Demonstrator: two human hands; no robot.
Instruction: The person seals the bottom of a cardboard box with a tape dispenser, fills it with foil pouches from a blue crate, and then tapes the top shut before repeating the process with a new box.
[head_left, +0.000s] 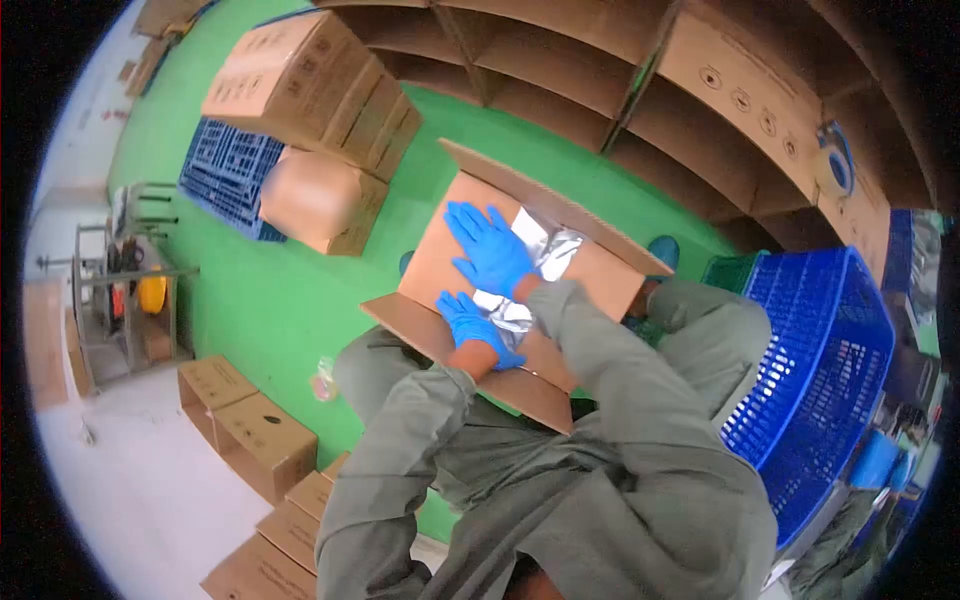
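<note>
An open cardboard box (612, 290) rests between my knees, its flaps folded outward. Inside lie a flat brown cardboard surface (428, 262) and shiny silver foil packaging (558, 254), partly covered by my hands. Gloved in blue, my right hand (490, 250) lies flat on the cardboard and the foil's edge, fingers stretched out. My left hand (468, 322), in a matching glove, presses near the box's near side beside the foil, its fingers extended. Neither hand grips anything that I can see.
A blue plastic crate (805, 350) stands close on my right. Stacked cartons (310, 85) and blue crates (225, 175) sit ahead left; more cartons (250, 425) are at lower left. Cardboard shelving (560, 65) holds a tape roll (835, 172). A metal cart (130, 290) stands far left.
</note>
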